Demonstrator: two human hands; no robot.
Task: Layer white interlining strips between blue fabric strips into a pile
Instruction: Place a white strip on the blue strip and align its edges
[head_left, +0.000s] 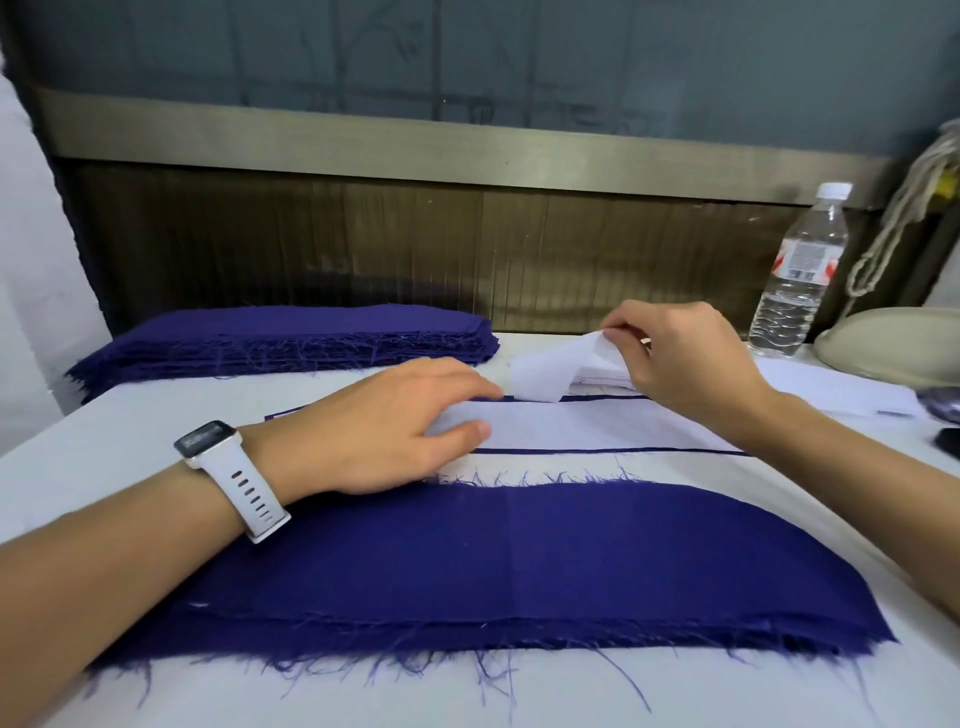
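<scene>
My right hand (685, 358) pinches the end of a white strip (545, 374) between thumb and fingers. The strip is lifted and bent, just behind the flat strip (597, 428), and its other end is on the white stack (602, 378) under my hand. My left hand (384, 426) lies with nearly straight fingers on the left end of the flat strip and grips nothing. The flat strip lies on a blue strip (597, 451), of which only thin edges show around it.

I think some things can go wrong. The white strips are thin, so my pinch may take two at once. The lifted strip is soft and may fold or land crooked. If my left hand slides, the flat strip moves off the blue one. The loose threads of the blue fabric (519, 551), in front of the flat strip, may catch my wrist.

The blue stack (291, 338) is behind and left of the flat strip. The bottle (800, 270) stands far right behind it; its label (805, 260) is red and white, the print too small to read. My watch (208, 439) shows nothing I can read.
</scene>
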